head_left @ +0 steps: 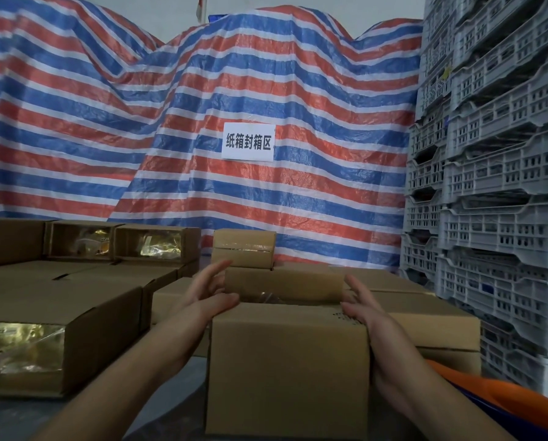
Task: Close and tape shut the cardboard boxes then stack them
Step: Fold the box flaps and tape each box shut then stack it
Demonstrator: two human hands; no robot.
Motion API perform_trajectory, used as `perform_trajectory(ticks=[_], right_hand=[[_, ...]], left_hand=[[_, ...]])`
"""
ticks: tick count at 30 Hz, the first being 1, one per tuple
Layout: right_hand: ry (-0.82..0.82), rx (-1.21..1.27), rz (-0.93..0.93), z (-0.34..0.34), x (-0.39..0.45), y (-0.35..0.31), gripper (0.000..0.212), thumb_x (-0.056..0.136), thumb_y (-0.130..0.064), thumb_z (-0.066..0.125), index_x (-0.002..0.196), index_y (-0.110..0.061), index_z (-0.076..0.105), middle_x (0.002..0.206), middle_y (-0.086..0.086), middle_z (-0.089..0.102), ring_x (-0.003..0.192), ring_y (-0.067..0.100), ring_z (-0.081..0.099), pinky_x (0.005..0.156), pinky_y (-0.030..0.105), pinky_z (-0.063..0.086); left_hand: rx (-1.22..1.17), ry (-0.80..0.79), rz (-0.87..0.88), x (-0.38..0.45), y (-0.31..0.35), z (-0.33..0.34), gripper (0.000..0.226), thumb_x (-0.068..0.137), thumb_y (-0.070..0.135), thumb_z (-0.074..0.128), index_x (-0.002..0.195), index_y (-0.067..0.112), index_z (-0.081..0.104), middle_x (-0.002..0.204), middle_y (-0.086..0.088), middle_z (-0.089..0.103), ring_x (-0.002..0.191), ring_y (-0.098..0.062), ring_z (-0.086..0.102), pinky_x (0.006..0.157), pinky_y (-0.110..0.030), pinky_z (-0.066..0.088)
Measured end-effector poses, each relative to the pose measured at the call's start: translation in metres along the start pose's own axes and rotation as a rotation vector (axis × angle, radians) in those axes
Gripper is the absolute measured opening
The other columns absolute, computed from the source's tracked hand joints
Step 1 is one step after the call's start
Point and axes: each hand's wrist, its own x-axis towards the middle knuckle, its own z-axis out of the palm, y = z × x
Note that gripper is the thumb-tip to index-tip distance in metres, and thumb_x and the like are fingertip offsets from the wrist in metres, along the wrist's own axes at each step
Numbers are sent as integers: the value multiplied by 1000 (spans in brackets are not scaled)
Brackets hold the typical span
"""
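Around the cardboard box, open boxes, grey crates; left hand, right hand, each grip wide, flanking its flaps.

Counted in view were two hands, left and right, three boxes lying with open ends showing gold film, one taped small box, one paper sign, and one striped tarpaulin.
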Motion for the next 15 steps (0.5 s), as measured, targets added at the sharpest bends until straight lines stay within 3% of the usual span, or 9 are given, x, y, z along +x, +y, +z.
perform_trajectory(ticks=[3, 6, 8, 10, 15], right_hand=[[-16, -25, 11, -1, -1, -1, 44, 101, -15, 50, 131, -45, 60, 120, 7, 71, 96, 25, 75, 74, 37, 56], [18, -55, 36, 0, -1, 0, 33, 102, -19, 49, 117, -39, 70, 108, 11, 75, 88, 27, 74, 67, 36, 55], [44, -47, 59, 1, -1, 0, 25, 101, -20, 51, 111, -28, 72, 101, 15, 76, 80, 26, 73, 61, 32, 53], [75, -62, 56, 1, 0, 2, 20, 100, -21, 54, 107, -20, 72, 103, 16, 75, 84, 30, 71, 63, 34, 52], [114, -111, 22, 1, 3, 5, 19, 98, -21, 56, 101, -18, 74, 103, 8, 74, 93, 29, 67, 73, 36, 49]], left_hand=[[9, 1, -16, -2, 1, 0, 35, 76, 25, 64, 107, 40, 70, 107, 2, 72, 96, -21, 70, 77, -34, 51], [52, 53, -40, -4, 1, -1, 23, 82, 24, 61, 101, 31, 73, 108, -5, 71, 101, -28, 66, 82, -39, 48], [76, 70, -62, -4, 1, 1, 20, 85, 24, 61, 101, 22, 72, 108, -6, 70, 101, -29, 64, 82, -39, 48], [99, 74, -75, -3, 2, 3, 20, 89, 23, 59, 103, 14, 71, 106, -4, 71, 100, -27, 65, 80, -37, 49], [104, 85, -94, -2, 5, 6, 26, 90, 21, 59, 105, 2, 66, 99, 4, 74, 101, -24, 65, 91, -42, 48]])
